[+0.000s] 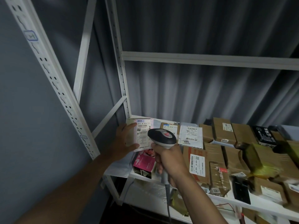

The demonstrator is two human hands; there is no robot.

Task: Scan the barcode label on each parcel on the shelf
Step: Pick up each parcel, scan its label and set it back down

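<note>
My left hand (124, 141) grips a small pale parcel (142, 135) upright at the far left end of the shelf, its barcode label facing me. My right hand (168, 160) grips the handle of a grey and black barcode scanner (162, 137), whose head sits just right of that label and points toward it. A grey cable hangs down from the scanner handle. Several other labelled parcels lie on the white shelf (258, 203): a white bag marked 2005 (191, 135), a brown box with a long white label (197, 164), and a pink box (144, 162) below the held parcel.
White slotted shelf uprights (53, 75) stand to the left, with a crossbeam (210, 59) above. Brown cardboard boxes (224, 130) and a black box (263, 134) crowd the shelf's right side. A lower shelf holds more items. Grey corrugated wall stands behind.
</note>
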